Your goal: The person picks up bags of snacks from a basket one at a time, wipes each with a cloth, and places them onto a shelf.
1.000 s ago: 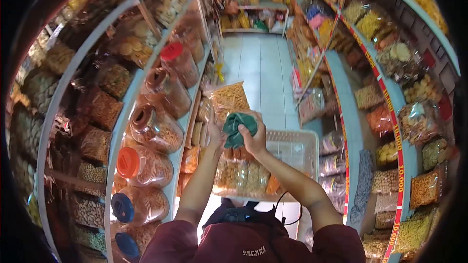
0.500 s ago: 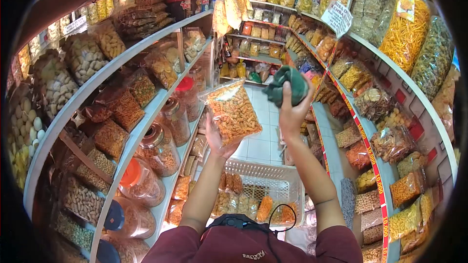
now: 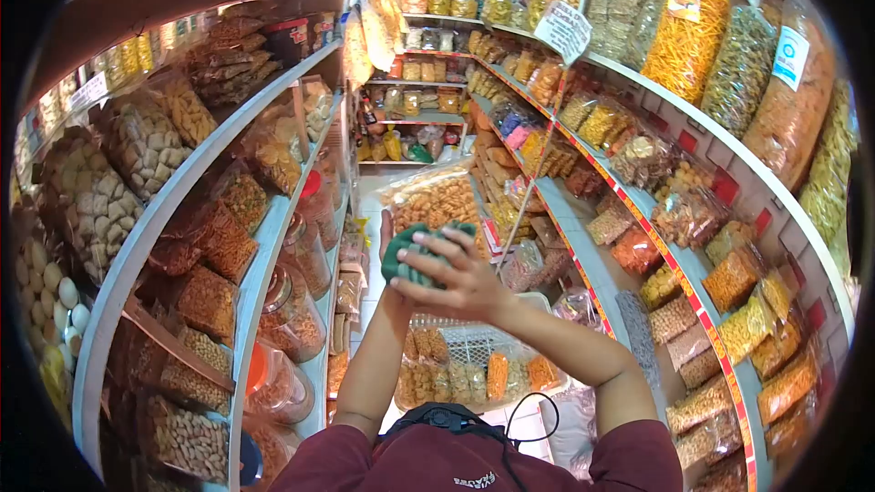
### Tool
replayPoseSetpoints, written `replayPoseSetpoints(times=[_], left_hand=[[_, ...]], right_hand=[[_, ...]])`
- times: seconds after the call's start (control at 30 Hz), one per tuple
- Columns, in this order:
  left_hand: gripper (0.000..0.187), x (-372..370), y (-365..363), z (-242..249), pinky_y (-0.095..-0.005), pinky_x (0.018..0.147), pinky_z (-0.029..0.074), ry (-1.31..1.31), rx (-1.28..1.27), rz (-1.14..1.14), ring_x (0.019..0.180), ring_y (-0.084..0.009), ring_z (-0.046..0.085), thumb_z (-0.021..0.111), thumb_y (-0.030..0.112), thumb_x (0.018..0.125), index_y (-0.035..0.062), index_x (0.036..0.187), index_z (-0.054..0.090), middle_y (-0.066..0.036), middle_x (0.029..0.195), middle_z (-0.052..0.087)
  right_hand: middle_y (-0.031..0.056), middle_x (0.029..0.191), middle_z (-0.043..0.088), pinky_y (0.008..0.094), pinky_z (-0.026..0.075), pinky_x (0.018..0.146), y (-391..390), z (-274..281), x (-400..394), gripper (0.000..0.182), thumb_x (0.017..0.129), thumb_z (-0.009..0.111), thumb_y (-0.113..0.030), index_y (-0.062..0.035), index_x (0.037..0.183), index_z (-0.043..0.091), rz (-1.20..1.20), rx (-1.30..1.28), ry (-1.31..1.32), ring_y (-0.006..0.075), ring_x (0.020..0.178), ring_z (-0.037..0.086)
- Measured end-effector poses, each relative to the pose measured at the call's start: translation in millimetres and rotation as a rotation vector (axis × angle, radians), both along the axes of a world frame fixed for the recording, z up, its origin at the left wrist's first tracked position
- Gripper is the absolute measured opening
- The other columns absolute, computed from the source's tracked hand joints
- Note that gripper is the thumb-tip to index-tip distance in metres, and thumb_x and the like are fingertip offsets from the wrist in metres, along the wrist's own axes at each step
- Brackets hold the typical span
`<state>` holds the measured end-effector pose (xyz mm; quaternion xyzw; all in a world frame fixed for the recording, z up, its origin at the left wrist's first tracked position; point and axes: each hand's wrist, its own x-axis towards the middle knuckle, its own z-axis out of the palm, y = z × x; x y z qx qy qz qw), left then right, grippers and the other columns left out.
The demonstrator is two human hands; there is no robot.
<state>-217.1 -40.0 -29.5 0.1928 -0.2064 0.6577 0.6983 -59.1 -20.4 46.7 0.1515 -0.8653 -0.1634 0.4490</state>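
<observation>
A clear plastic bag of orange-brown snack pieces (image 3: 439, 203) is held up in front of me by my left hand (image 3: 386, 230). Most of that hand's fingers are hidden behind the bag and a dark green cloth (image 3: 399, 260). My right hand (image 3: 463, 278) has its fingers bent over the cloth, pressing it against the bag's lower part beside the left hand. Below the hands stands a white plastic basket (image 3: 465, 333) with several small packs of snacks in it.
On the left, shelves (image 3: 187, 210) carry bagged snacks and plastic jars (image 3: 293, 314). Stepped shelves (image 3: 638, 210) with bagged goods and red price strips curve along the right. Hanging bags (image 3: 378, 23) and a paper sign (image 3: 563, 32) sit higher up.
My right hand has come left and down with the green cloth, from apart in the air onto the bag. The view has turned slightly right.
</observation>
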Motion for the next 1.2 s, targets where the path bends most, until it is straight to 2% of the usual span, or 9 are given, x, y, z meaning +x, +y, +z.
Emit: replayPoseSetpoints(times=[0.13, 0.17, 0.27, 0.47, 0.53, 0.9, 1.07, 1.17, 1.2], left_hand=[[0.082, 31.7, -21.8, 49.2, -0.0471, 0.107, 0.047, 0.255, 0.033, 0.277, 0.130, -0.0319, 0.053, 0.031, 0.072, 0.097, 0.0066, 0.146, 0.042, -0.017, 0.140, 0.052], [0.084, 41.0, -25.1, 58.7, -0.0478, 0.108, 0.047, 0.308, 0.006, 0.278, 0.132, -0.0321, 0.051, 0.031, 0.071, 0.097, 0.0062, 0.150, 0.036, -0.016, 0.144, 0.049], [0.075, 54.6, -25.5, 72.7, -0.0513, 0.111, 0.041, 0.296, 0.065, 0.216, 0.133, -0.0343, 0.049, 0.036, 0.066, 0.098, 0.0106, 0.149, 0.040, -0.017, 0.146, 0.048], [0.073, 91.1, -15.9, 98.9, -0.0507, 0.104, 0.049, 0.290, -0.034, 0.066, 0.121, -0.0334, 0.059, 0.038, 0.066, 0.098, 0.0104, 0.145, 0.046, -0.017, 0.141, 0.053], [0.079, 106.7, -17.3, 116.0, -0.0474, 0.103, 0.050, 0.225, 0.100, 0.075, 0.119, -0.0345, 0.061, 0.037, 0.068, 0.097, 0.0063, 0.145, 0.043, -0.018, 0.138, 0.056], [0.079, 219.1, -12.5, 140.5, -0.0492, 0.105, 0.049, 0.276, 0.202, -0.155, 0.123, -0.0351, 0.059, 0.036, 0.066, 0.098, 0.0052, 0.147, 0.040, -0.019, 0.141, 0.053], [0.078, 288.3, -19.2, 142.6, -0.0520, 0.106, 0.047, 0.263, 0.237, -0.399, 0.123, -0.0360, 0.058, 0.038, 0.067, 0.097, 0.0064, 0.147, 0.042, -0.021, 0.139, 0.054], [0.076, 327.2, -23.7, 130.7, -0.0526, 0.106, 0.047, 0.319, 0.167, -0.560, 0.123, -0.0360, 0.057, 0.035, 0.064, 0.099, 0.0039, 0.145, 0.045, -0.022, 0.138, 0.054], [0.075, 345.6, -27.2, 133.6, -0.0519, 0.106, 0.047, 0.347, 0.180, -0.499, 0.123, -0.0354, 0.058, 0.034, 0.063, 0.100, 0.0035, 0.144, 0.045, -0.022, 0.138, 0.055]], right_hand=[[0.0059, 0.137, 0.056, 0.0497, 0.038, 0.107, 0.6, 45.0, 18.5, 0.056, 0.074, 0.081, -0.036, -0.0266, 0.126, 0.063, -0.067, -0.085, 0.118, 0.0303, 0.129, 0.051], [0.0081, 0.135, 0.056, 0.0505, 0.043, 0.102, -2.0, 58.8, 23.6, 0.059, 0.070, 0.084, -0.029, -0.0237, 0.125, 0.063, -0.103, -0.101, 0.184, 0.0339, 0.125, 0.054], [0.0122, 0.128, 0.058, 0.0522, 0.046, 0.097, 3.3, 81.4, 35.8, 0.060, 0.067, 0.082, -0.014, -0.0183, 0.123, 0.062, -0.131, -0.293, 0.364, 0.0386, 0.119, 0.055], [0.0094, 0.127, 0.058, 0.0534, 0.043, 0.100, -29.5, 52.5, 81.5, 0.056, 0.070, 0.083, -0.030, -0.0217, 0.122, 0.063, -0.242, -0.205, 0.346, 0.0343, 0.117, 0.056], [0.0056, 0.128, 0.058, 0.0516, 0.042, 0.102, -41.7, 36.3, 100.0, 0.056, 0.069, 0.084, -0.038, -0.0255, 0.120, 0.064, -0.305, -0.145, 0.271, 0.0297, 0.118, 0.054], [0.0029, 0.125, 0.059, 0.0509, 0.045, 0.095, -72.5, 37.6, 207.3, 0.049, 0.075, 0.082, -0.045, -0.0285, 0.118, 0.063, -0.502, 0.039, 0.384, 0.0274, 0.115, 0.054], [0.0057, 0.123, 0.060, 0.0509, 0.046, 0.093, -101.6, 50.8, 275.9, 0.050, 0.078, 0.079, -0.047, -0.0255, 0.121, 0.062, -0.640, 0.048, 0.351, 0.0285, 0.112, 0.056], [0.0089, 0.123, 0.061, 0.0517, 0.047, 0.091, -119.9, 69.1, 319.9, 0.049, 0.079, 0.079, -0.039, -0.0210, 0.122, 0.062, -0.707, -0.032, 0.355, 0.0304, 0.110, 0.057], [0.0113, 0.120, 0.061, 0.0513, 0.047, 0.090, -126.1, 76.3, 333.4, 0.047, 0.078, 0.080, -0.027, -0.0163, 0.120, 0.062, -0.743, -0.045, 0.389, 0.0330, 0.108, 0.058]])
